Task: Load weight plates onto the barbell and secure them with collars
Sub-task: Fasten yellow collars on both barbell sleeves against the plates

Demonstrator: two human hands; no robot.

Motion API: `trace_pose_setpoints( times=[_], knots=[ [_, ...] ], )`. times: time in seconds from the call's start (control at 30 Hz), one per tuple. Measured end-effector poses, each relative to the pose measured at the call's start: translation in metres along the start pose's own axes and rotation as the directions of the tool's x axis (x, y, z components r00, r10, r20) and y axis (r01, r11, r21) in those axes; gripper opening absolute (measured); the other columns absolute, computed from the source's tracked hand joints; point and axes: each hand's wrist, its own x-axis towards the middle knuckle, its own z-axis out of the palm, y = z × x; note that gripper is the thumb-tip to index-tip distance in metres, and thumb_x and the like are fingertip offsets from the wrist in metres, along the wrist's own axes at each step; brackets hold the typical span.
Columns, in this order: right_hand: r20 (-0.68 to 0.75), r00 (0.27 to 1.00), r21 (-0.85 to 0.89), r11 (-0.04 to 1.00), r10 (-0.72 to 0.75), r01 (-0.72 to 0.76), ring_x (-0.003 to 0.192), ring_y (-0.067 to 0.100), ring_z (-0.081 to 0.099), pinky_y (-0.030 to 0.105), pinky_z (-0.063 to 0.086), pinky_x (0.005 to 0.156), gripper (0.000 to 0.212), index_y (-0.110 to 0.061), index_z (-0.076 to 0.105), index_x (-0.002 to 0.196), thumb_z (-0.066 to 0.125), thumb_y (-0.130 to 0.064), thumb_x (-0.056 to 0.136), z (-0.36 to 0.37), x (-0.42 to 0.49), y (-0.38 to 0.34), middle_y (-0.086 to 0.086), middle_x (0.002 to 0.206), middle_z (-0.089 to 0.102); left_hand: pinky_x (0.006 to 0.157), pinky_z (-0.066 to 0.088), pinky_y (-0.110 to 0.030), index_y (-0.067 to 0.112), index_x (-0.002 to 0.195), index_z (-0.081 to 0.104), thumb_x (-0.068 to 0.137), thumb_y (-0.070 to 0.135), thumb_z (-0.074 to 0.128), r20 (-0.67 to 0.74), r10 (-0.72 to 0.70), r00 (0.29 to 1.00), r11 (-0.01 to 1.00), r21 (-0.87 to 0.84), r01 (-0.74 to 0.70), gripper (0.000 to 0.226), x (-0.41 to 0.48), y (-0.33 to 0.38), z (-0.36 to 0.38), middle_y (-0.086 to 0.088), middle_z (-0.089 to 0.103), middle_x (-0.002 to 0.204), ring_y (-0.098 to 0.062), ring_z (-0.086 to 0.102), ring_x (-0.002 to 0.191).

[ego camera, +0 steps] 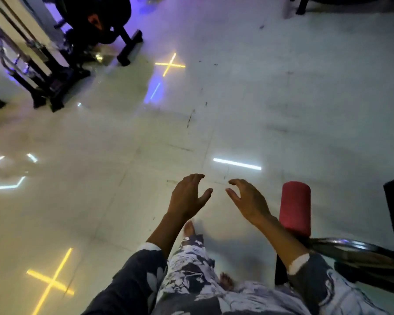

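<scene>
A: Entry, head view. Left hand (188,196) and right hand (248,200) both raised in front of the body, fingers spread and curled, palms facing each other, a gap between them. Neither grips anything.

B: Plates, barbell, collars?

A: None identifiable. Bare glossy floor (282,110) under the hands, with reflected light strips. Nearest equipment sits to the right: a red foam roller pad (295,208) on a dark machine frame (362,253), just beside the right forearm. Not a plate, as far as I can tell.

B: Anything further off?

A: Upper left, well apart from both hands: a dark rack (43,71) with what may be chromed bars leaning in it. Blurred; cannot confirm a barbell or its axis.

B: So which hand leads?

A: Judgement only: if the load lies at that rack, it is ahead and to the left, the left hand nearer. The person would have to walk there first; nothing is within reach here.
</scene>
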Motion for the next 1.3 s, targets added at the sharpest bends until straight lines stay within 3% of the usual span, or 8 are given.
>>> trace_pose_setpoints(
  times=[0.13,0.33,0.57,0.77,0.93,1.1,1.2,1.3],
  knots=[
    [-0.089,0.996,-0.005,1.0,0.026,-0.027,0.122,0.022,0.05,0.031,0.041,0.1,0.039,-0.014,0.048,0.129,0.046,-0.032,0.094,-0.029,0.12,-0.016,0.006,0.135,0.053,0.098,0.039,-0.031,0.015,0.133,0.044,0.09,0.044,0.052,0.043,0.098,0.994,0.995,0.008,-0.098,0.053,0.136,-0.019,-0.021,-0.006,0.05,0.137,-0.021,0.048,0.123],
    [-0.212,0.959,0.101,0.98,0.188,-0.17,0.12,0.019,0.051,0.026,0.04,0.096,0.038,-0.016,0.05,0.127,0.048,-0.033,0.094,-0.09,0.248,-0.029,0.004,0.134,0.053,0.1,0.04,-0.033,0.017,0.136,0.041,0.087,0.049,0.054,0.146,0.255,0.956,0.967,-0.008,-0.256,0.061,0.314,-0.002,-0.053,-0.003,0.052,0.137,-0.019,0.049,0.123],
    [-0.361,0.856,0.086,0.927,0.37,-0.364,0.116,0.019,0.053,0.026,0.042,0.093,0.036,-0.015,0.052,0.123,0.048,-0.036,0.093,-0.167,0.341,0.036,0.004,0.13,0.056,0.098,0.039,-0.032,0.019,0.134,0.044,0.087,0.046,0.055,0.323,0.488,0.811,0.86,-0.017,-0.511,0.055,0.484,0.081,-0.029,0.0,0.051,0.137,-0.017,0.047,0.124],
    [-0.441,0.779,0.12,0.889,0.447,-0.442,0.123,0.021,0.049,0.029,0.039,0.1,0.042,-0.013,0.048,0.129,0.047,-0.035,0.094,-0.249,0.41,0.129,0.006,0.135,0.052,0.096,0.038,-0.031,0.018,0.132,0.045,0.088,0.042,0.055,0.389,0.596,0.703,0.767,-0.014,-0.642,0.051,0.6,0.179,0.016,0.0,0.052,0.134,-0.018,0.047,0.123],
    [-0.491,0.718,0.105,0.852,0.494,-0.514,0.127,0.02,0.044,0.027,0.032,0.104,0.041,-0.011,0.046,0.131,0.046,-0.031,0.095,-0.353,0.448,0.212,0.005,0.137,0.05,0.093,0.037,-0.026,0.018,0.132,0.045,0.089,0.043,0.053,0.47,0.67,0.574,0.658,-0.019,-0.753,0.05,0.693,0.308,0.057,0.001,0.052,0.135,-0.016,0.046,0.123],
    [-0.559,0.605,0.143,0.785,0.567,-0.603,0.125,0.023,0.046,0.031,0.034,0.104,0.039,-0.009,0.048,0.128,0.048,-0.028,0.094,-0.444,0.464,0.301,0.009,0.135,0.051,0.094,0.039,-0.032,0.017,0.133,0.044,0.091,0.045,0.05,0.535,0.748,0.393,0.503,-0.07,-0.861,0.051,0.76,0.428,0.109,-0.002,0.051,0.136,-0.02,0.046,0.124],
    [-0.567,0.553,0.171,0.744,0.61,-0.646,0.125,0.023,0.046,0.031,0.034,0.104,0.04,-0.009,0.047,0.129,0.047,-0.029,0.094,-0.492,0.474,0.359,0.009,0.135,0.051,0.094,0.041,-0.032,0.017,0.132,0.044,0.091,0.045,0.05,0.549,0.772,0.322,0.445,-0.102,-0.89,0.051,0.803,0.502,0.15,-0.003,0.051,0.136,-0.02,0.047,0.123],
    [-0.597,0.455,0.234,0.686,0.661,-0.689,0.125,0.023,0.046,0.031,0.033,0.104,0.039,-0.01,0.046,0.129,0.046,-0.029,0.095,-0.54,0.482,0.422,0.007,0.135,0.051,0.093,0.042,-0.033,0.017,0.132,0.044,0.09,0.045,0.05,0.529,0.815,0.235,0.366,-0.155,-0.918,0.051,0.842,0.584,0.195,-0.003,0.053,0.134,-0.021,0.048,0.122]
  ],
)
